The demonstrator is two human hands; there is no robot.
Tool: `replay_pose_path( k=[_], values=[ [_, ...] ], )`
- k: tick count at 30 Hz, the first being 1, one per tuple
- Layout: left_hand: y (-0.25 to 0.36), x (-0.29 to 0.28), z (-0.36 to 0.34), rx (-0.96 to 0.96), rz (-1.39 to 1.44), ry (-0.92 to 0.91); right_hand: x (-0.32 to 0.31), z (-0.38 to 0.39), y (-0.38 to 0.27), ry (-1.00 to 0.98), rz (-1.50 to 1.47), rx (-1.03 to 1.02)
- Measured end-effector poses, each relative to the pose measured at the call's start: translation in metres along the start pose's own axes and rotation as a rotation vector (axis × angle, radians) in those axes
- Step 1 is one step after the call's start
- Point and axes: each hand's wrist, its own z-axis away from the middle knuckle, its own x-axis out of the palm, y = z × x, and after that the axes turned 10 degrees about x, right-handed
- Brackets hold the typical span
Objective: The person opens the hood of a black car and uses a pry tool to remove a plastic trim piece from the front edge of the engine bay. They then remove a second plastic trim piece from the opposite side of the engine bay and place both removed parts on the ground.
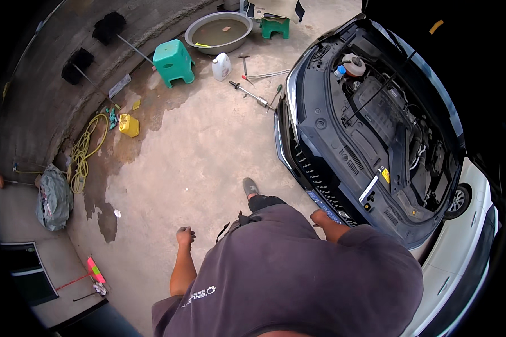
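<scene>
My left hand (pixel 185 235) hangs beside my body over the bare concrete, its fingers loosely bent and a little apart, with nothing visible in it. Close to the front grille (pixel 315 174) of a dark car (pixel 331 140) is my right hand (pixel 319 218). Its fingers are too small and partly hidden to make out, and no held thing shows. The car's hood is raised, so the engine bay is exposed: a black engine cover (pixel 376 106), a reservoir with a blue cap (pixel 339 71) and a yellow label (pixel 385 174). One shoe (pixel 250 186) shows ahead of me.
A slide hammer (pixel 252 94), a hammer (pixel 244 64) and a white jug (pixel 221 67) lie or stand ahead. Beyond are a green stool (pixel 173 60) and a wide basin of water (pixel 192 37). Leftward are a yellow hose (pixel 83 154), a yellow container (pixel 129 126) and a bag (pixel 54 199). A white car (pixel 461 241) stands right.
</scene>
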Motion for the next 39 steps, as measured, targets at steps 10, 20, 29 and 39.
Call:
replay_pose_path(
  k=[10, 20, 29, 39],
  values=[
    [0.044, 0.017, -0.132, 0.222, -0.674, -0.407, -0.337, -0.16, -0.017, 0.253, -1.08, 0.432],
    [0.179, -0.004, -0.364, 0.301, -0.83, -0.612, -0.359, -0.224, -0.04, 0.189, -0.066, 0.305],
    [0.44, 0.022, -0.55, 0.088, -0.424, -0.415, -0.424, -0.232, -0.119, 0.211, -0.959, 0.585],
    [0.592, 0.165, -0.622, 0.17, -0.512, -0.594, -0.544, -0.331, -0.103, 0.182, -1.304, 0.866]
  ],
)
